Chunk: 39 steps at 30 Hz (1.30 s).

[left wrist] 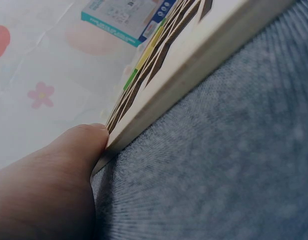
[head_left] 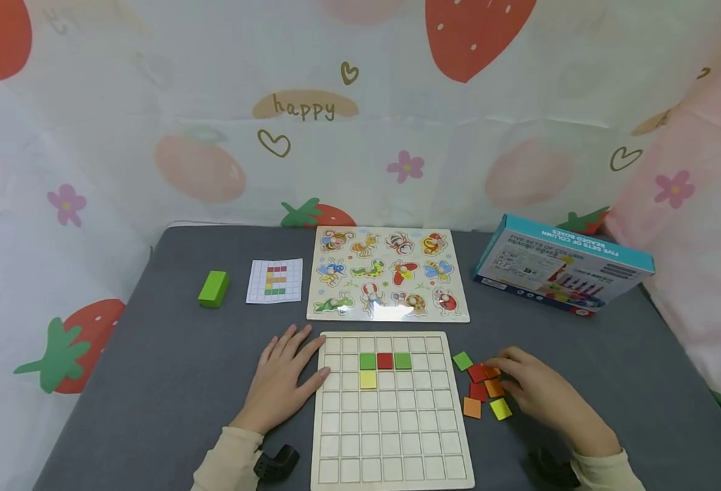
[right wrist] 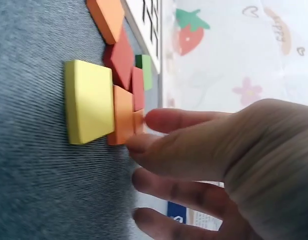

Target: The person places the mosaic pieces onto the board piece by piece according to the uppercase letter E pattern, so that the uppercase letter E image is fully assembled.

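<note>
Over at the grey table, the work in hand looks to be picking up a tile: the person's right hand reaches into a loose cluster just beyond the grid board's right edge, fingertips at an orange tile. Whether they pinch it or merely touch it, I cannot tell. Around it lie two more orange tiles, two red, a green and, nearest, a yellow. The left hand grasps nothing; its fingers spread flat, index and thumb against the board's left edge. I'd judge the next move calls for a fingertip pinch that leaves the neighbouring tiles undisturbed. Most of the board's cells are bare: green, red and green sit side by side in the second row from the far edge, with yellow on the near side of the left green. The box, far right, hides whatever it may contain.
</note>
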{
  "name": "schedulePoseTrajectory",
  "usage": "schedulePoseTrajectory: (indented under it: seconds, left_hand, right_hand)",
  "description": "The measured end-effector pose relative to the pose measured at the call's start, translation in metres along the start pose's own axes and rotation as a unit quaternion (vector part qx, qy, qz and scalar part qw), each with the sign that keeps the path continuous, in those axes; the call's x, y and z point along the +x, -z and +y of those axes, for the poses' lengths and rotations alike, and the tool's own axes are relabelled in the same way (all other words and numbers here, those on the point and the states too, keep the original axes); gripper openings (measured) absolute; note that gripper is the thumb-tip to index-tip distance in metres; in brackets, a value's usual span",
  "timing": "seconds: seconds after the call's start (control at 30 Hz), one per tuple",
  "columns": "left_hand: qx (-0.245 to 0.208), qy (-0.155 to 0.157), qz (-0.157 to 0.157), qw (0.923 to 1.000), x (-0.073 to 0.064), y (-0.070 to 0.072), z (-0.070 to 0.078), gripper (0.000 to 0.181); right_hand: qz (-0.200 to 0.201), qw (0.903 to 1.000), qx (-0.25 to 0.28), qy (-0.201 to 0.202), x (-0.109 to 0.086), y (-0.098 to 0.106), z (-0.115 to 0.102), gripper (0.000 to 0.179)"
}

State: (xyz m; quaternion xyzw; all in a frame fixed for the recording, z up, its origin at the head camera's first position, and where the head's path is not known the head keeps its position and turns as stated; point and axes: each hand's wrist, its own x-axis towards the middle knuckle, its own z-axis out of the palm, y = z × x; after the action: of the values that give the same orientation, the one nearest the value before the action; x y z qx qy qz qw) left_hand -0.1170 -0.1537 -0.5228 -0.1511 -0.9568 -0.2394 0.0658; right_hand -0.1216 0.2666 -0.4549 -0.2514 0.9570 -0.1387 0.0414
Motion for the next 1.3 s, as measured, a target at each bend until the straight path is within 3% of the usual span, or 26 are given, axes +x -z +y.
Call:
schedulePoseTrajectory:
  seconds: [0.23,0.57,1.0,1.17,1.3]
  left_hand:
    - [0.0,-0.002,0.001,1.0,0.0,0.001,0.0,0.059]
    - [-0.001,0.002,-0.004,1.0,0.0,0.0,0.001,0.058]
    - [0.007,0.001,-0.003,1.0,0.001,0.001,0.0,0.059]
    - [0.005,0.002,-0.004,1.0,0.001,0.002,0.001,0.059]
    - [0.001,0.002,-0.006,1.0,0.001,0.001,0.001,0.058]
  right_hand:
    - [0.032,0.9993,0.002,0.02,0.001,-0.004,0.001,0.036]
    - [0.002,0.9998,0.005,-0.017,0.014,-0.004,0.006,0.029]
    - [0.011,0.999,0.001,-0.044,0.016,-0.006,0.009,0.028]
    - [0.034,0.9988,0.009,-0.035,0.021,-0.004,-0.001,0.03]
    - [0.027,0.9992,0.028,-0.012,0.026,-0.003,-0.017,0.032]
